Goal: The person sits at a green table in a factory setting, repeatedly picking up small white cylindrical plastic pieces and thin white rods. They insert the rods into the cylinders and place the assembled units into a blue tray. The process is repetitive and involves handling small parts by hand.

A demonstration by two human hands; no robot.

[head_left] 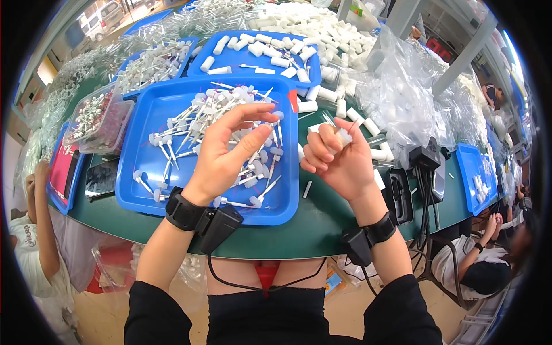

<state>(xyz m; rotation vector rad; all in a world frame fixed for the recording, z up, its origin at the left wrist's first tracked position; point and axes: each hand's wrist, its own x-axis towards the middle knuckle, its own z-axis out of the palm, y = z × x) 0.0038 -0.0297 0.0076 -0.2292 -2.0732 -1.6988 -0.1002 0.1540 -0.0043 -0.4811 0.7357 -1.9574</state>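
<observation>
Tray [164, 106] of white-headed sticks [221, 102] on a green table [325, 233]
Blue, it sits at ten o'clock under the left hand [223, 152], loosely spread and empty; at two o'clock the right hand [347, 164] curls its fingers around a small white piece [344, 137]; white cylinders [322, 30] heap at one o'clock

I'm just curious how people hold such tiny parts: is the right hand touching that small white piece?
Touching. The head view shows the right hand with the small white piece held among its curled fingers, directly against the skin.
</observation>
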